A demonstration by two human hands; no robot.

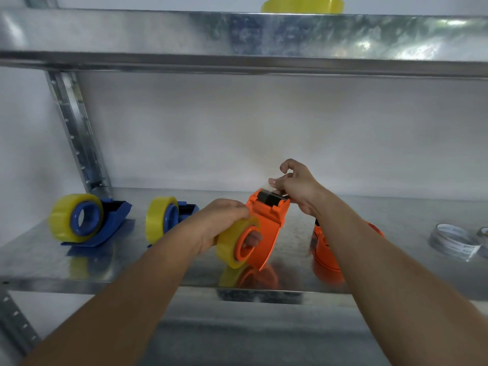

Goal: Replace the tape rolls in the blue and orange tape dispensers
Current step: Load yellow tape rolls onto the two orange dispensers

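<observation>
An orange tape dispenser [266,220] with a yellow tape roll [228,247] on its hub stands tilted on the metal shelf [184,270]. My left hand [224,220] grips the roll from above, one finger showing through the hub. My right hand [295,186] pinches the tape end at the dispenser's cutter end. Two blue dispensers [87,220] [171,217] with yellow rolls stand to the left. A second orange dispenser [324,249] sits behind my right forearm, mostly hidden.
Empty grey tape cores [454,241] lie at the shelf's right end. A yellow roll [302,5] sits on the upper shelf, whose metal beam [237,43] runs overhead. A perforated upright post [76,133] stands at the back left.
</observation>
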